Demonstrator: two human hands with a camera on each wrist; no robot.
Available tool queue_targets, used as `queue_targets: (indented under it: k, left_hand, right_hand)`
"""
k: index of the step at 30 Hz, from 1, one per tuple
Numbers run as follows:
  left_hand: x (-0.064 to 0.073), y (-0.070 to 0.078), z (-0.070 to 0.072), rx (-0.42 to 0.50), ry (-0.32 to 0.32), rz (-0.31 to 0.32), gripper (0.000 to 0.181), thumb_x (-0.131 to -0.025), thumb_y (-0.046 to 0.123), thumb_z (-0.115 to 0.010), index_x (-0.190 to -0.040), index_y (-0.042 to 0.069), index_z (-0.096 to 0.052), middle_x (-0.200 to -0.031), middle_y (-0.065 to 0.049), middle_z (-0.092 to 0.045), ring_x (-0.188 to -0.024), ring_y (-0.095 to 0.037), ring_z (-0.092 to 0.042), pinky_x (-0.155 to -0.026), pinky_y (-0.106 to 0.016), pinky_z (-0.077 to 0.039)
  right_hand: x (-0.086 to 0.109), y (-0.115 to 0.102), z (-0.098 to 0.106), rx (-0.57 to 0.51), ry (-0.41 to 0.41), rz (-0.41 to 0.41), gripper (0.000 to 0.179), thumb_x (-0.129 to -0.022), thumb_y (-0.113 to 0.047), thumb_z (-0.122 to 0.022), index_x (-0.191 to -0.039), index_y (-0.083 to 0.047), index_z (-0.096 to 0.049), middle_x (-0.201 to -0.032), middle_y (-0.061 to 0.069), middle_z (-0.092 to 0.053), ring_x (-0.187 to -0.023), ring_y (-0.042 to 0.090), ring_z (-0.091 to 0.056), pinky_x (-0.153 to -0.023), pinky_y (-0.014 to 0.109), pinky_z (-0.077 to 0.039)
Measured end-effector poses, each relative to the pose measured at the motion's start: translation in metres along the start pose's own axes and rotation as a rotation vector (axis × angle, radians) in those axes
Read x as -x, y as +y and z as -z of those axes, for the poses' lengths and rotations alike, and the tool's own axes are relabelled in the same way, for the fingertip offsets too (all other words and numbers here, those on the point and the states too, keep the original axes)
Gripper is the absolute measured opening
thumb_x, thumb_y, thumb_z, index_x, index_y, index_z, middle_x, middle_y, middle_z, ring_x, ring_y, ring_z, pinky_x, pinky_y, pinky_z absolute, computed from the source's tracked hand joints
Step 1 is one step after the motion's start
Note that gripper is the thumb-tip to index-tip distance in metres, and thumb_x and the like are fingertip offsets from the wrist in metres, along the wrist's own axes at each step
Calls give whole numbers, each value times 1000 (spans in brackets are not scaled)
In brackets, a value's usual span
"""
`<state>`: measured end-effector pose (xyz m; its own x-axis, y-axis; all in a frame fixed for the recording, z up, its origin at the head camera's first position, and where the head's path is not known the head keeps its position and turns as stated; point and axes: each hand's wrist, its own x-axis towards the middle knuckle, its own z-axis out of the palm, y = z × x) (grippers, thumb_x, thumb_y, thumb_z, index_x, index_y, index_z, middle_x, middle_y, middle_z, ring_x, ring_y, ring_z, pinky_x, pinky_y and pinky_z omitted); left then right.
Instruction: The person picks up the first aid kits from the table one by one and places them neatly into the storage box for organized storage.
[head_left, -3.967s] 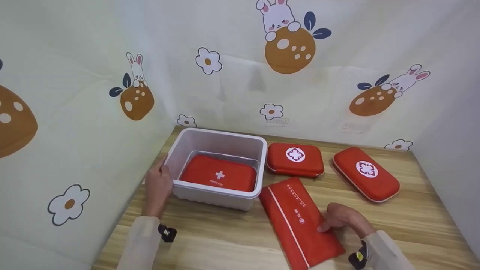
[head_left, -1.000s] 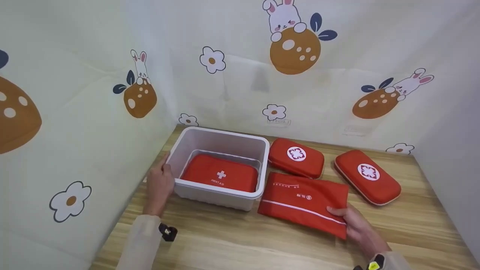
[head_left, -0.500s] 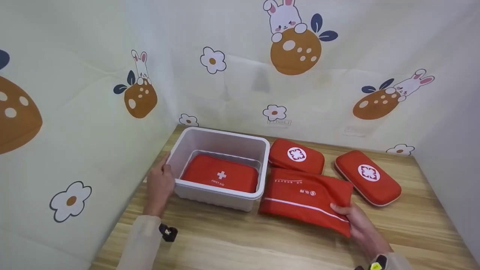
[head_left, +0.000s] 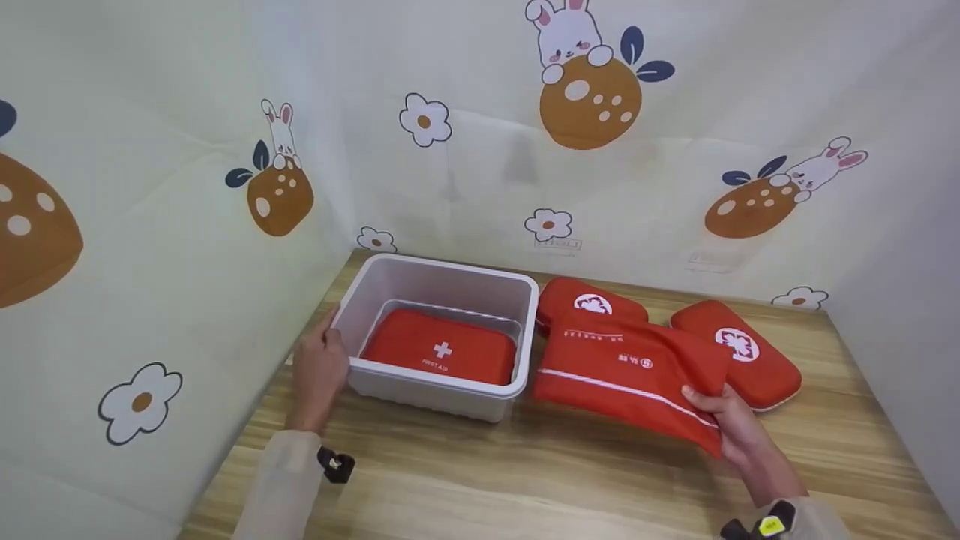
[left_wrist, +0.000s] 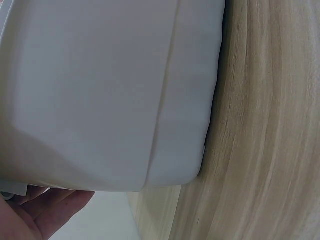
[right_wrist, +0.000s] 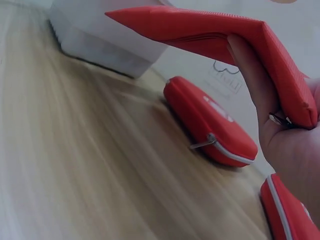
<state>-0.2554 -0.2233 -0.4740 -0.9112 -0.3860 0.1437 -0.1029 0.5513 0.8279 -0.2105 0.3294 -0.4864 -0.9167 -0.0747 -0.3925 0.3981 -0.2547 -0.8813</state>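
Observation:
My left hand grips the left rim of a white plastic storage bin. A red zip case marked FIRST AID with a white cross lies flat inside. In the left wrist view the bin's side wall fills much of the picture, fingers at its edge. My right hand holds a flat red fabric pouch by its right end, thumb on top and fingers beneath. The right wrist view shows the pouch raised above the table, bent over the fingers.
Right of the bin lies one red hard case with a round white emblem, partly behind the pouch. Another such case lies farther right. Printed cloth walls enclose the wooden table at the back and sides.
The right hand has taken hold of the pouch, turned it sideways and lifted it up and to the right, overlapping both cases. The left hand and bin stay put.

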Motion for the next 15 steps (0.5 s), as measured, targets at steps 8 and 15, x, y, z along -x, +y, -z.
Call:
queue_targets:
  k: [8, 15]
  left_hand:
    - [-1, -1, -1, 8, -17, -7, 47, -106, 16, -33, -152, 11, -43, -157, -15, -42, -132, -32, -51, -113, -52, -40]
    - [0, 0, 0, 21, -21, 6, 47, -106, 16, -33, -152, 12, -43, -158, -13, -41, -142, -32, -44, -118, -52, -35]
  right_hand:
    - [6, -21, -2, -21, 27, 56, 29, -101, -18, -57, -123, -22, -39, -102, -13, -64, -95, 6, -68, -86, 26, -59]
    - [6, -36, -8, -40, 4, 75, 34, -100, -22, -58, -127, -23, -37, -106, -13, -63, -98, 7, -67, -87, 26, -59]
